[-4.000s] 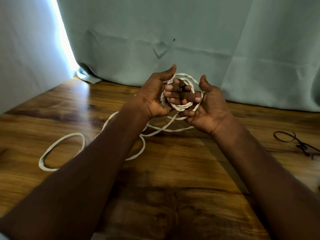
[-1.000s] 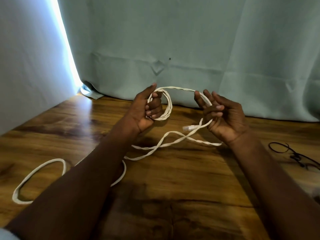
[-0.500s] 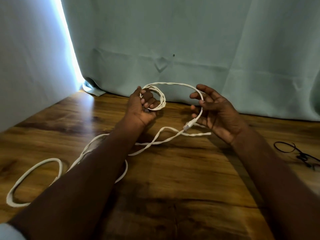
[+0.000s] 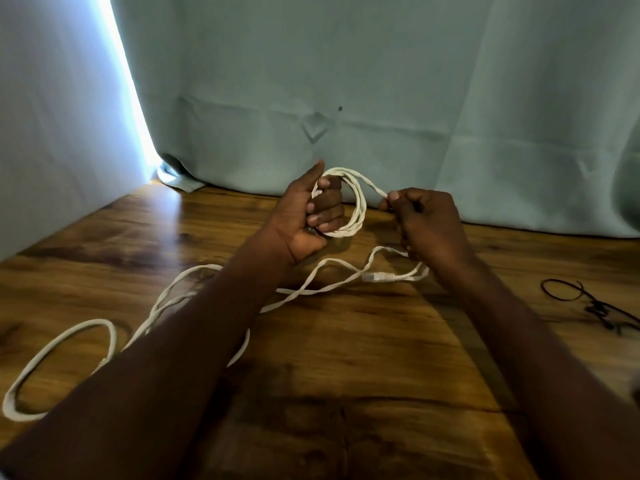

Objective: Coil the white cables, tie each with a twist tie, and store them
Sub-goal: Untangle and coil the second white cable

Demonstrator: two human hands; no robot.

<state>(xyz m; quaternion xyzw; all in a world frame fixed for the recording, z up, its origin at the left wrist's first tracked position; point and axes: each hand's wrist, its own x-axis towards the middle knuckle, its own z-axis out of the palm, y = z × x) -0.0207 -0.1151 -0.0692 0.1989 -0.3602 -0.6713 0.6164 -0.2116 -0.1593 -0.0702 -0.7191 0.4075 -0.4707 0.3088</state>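
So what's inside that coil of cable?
The left hand's fingers pass through the coil and grip it. Behind the gap is curtain; the coil's left side is hidden by the hand.

A glossy brown wood-grain worktop [image 4: 346,341] fills the foreground. Behind it hangs a creased pale teal fabric curtain [image 4: 381,81], its hem touching the wood. At left, a bright strip of daylight [image 4: 128,95] shows between curtain panels.

Dim scene, bright daylight slit between curtains [image 4: 346,81] upper left, wide-angle edge distortion.
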